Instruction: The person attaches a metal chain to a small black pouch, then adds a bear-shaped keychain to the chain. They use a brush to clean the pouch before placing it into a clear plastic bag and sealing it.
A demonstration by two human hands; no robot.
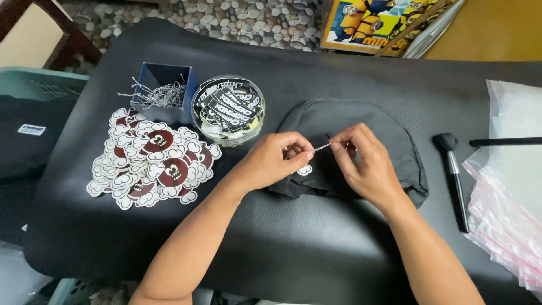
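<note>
My left hand (276, 159) and my right hand (364, 164) meet over a folded black garment (389, 130) on a black mat (293, 237). Between their fingertips runs a thin silver ball chain (322, 147). The left fingers also pinch a small white-edged die-cut tag (305, 169), mostly hidden under the hand. The right thumb and forefinger hold the chain's other end.
A pile of brown-and-white die-cut tags (155, 161) lies at left. Behind it stand a dark blue box of silver chains (164, 90) and a clear round tub of black-and-white labels (228, 108). A black brush (454, 169) and clear zip bags (508, 197) lie at right.
</note>
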